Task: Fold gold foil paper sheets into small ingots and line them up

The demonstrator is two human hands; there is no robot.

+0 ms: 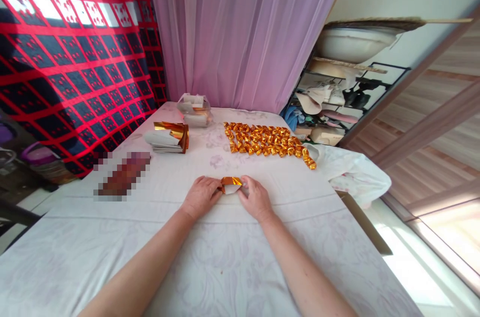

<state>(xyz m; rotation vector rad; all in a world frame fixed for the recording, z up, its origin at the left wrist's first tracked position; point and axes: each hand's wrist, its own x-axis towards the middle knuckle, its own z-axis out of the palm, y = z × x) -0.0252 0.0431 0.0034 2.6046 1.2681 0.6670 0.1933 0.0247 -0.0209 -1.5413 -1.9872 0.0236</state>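
From the head view, my left hand (200,196) and right hand (256,199) pinch a gold foil paper (231,183) flat on the tabletop (225,257), mid-fold (finished folded gold pieces (266,140) lie beyond). Next, I judge, comes a firm crease.

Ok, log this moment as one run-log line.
left hand: on gold paper piece | right hand: on same piece | folded gold pieces: rows beyond | gold sheet stack: left

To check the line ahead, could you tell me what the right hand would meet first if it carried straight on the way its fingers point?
The right hand already touches the gold foil piece; beyond it, likely the left hand.
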